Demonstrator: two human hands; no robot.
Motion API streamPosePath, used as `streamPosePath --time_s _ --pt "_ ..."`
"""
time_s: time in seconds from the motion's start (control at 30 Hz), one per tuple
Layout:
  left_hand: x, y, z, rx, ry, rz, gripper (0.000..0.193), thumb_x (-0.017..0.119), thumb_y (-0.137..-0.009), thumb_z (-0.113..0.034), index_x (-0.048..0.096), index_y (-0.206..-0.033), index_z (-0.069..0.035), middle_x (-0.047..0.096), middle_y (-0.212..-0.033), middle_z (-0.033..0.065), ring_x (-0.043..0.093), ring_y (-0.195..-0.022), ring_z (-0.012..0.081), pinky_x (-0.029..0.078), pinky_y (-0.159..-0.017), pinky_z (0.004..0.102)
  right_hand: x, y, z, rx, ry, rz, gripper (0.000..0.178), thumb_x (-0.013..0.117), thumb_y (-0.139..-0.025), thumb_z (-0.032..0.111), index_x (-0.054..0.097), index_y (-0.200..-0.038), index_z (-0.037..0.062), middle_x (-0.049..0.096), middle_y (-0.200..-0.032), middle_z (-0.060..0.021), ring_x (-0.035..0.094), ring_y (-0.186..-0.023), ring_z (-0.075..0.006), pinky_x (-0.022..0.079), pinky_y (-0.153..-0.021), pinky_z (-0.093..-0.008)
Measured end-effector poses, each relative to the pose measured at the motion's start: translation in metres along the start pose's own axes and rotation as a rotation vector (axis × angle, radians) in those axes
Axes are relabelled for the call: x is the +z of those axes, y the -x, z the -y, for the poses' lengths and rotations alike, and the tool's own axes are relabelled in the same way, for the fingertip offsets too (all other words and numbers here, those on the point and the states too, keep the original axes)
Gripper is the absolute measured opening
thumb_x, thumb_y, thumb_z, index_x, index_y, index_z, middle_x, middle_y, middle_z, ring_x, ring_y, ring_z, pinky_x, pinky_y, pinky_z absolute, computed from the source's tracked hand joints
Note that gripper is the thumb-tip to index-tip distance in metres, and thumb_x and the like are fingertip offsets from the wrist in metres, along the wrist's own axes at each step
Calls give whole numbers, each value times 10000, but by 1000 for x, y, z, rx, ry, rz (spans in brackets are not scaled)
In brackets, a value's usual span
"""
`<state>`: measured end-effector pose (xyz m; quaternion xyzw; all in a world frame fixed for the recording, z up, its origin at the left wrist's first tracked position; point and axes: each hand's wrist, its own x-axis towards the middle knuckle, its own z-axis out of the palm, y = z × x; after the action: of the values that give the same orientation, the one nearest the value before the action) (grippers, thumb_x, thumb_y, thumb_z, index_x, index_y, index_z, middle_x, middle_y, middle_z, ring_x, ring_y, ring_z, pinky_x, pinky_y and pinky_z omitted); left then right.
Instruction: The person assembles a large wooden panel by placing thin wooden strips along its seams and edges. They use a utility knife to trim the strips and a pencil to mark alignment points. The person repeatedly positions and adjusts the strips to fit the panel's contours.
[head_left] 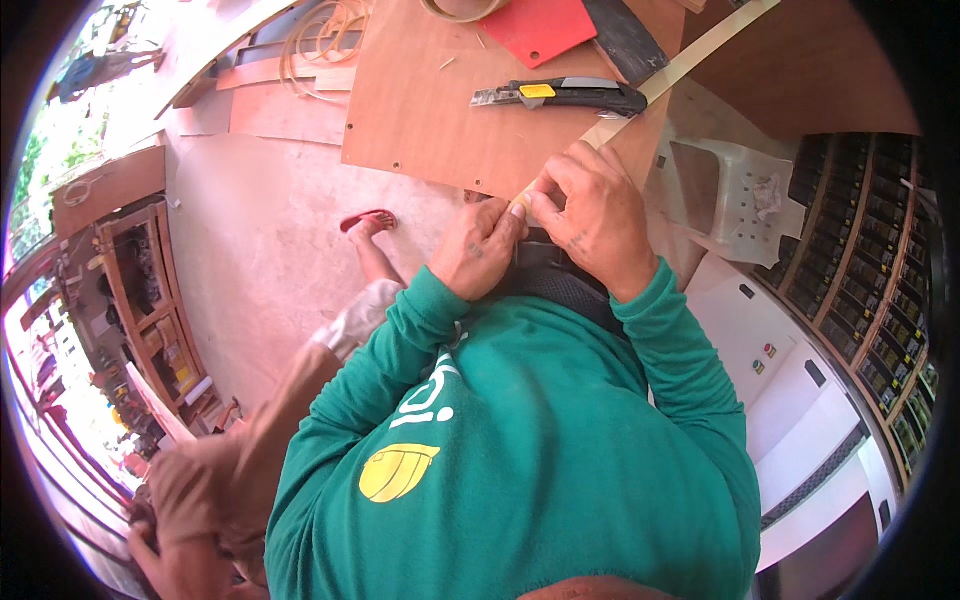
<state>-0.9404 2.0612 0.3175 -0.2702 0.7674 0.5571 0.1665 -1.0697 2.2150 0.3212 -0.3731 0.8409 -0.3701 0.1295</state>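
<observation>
A long, pale, thin strip that looks like edge banding slants across the board from the upper right down to my hands. Its near end lies between the fingertips of my left hand, which is closed in a pinch. Close beside it, my right hand pinches the same strip between thumb and fingers, and the two thumbs almost meet. Just beyond the hands, a black and grey utility knife with a yellow slider rests on the brown wooden board, its handle end next to the strip.
Behind the knife lie a red flat piece, a dark block and part of a tan roll. A white plastic chair stands to the right, near a white cabinet. Another person is low at the left.
</observation>
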Motion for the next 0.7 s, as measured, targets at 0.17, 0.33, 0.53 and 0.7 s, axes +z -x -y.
streamPosePath --time_s 0.17,0.33,0.53,0.7 --pt "10 -1 10 133 -31 -131 388 590 -1128 -242 702 -894 47 655 -706 205 653 -646 344 519 -654 474 -10 -2 -12 46 -200 76 139 823 -907 193 747 -917 78 699 -908 -124 665 -891 -361 545 -814 -486" --pt "16 0 9 52 31 -114 421 570 -1154 -294 701 -920 31 622 -751 94 567 -707 203 486 -675 389 -42 -34 -22 -218 64 -308 113 816 -962 150 811 -1042 72 784 -997 -90 719 -947 -307 578 -839 -411" --pt "40 0 8 13 163 -134 455 581 -1159 -344 692 -938 38 597 -760 33 525 -732 129 466 -679 344 -28 -67 -40 -493 198 -206 276 849 -891 173 793 -1153 101 756 -1112 -72 673 -1087 -312 541 -982 -456" --pt "56 2 -1 60 113 -176 460 588 -1152 -353 689 -950 48 584 -733 39 527 -716 140 465 -666 356 -18 -73 -46 -491 339 -150 357 861 -876 208 790 -1215 124 726 -1134 -60 656 -1129 -303 541 -1000 -464"
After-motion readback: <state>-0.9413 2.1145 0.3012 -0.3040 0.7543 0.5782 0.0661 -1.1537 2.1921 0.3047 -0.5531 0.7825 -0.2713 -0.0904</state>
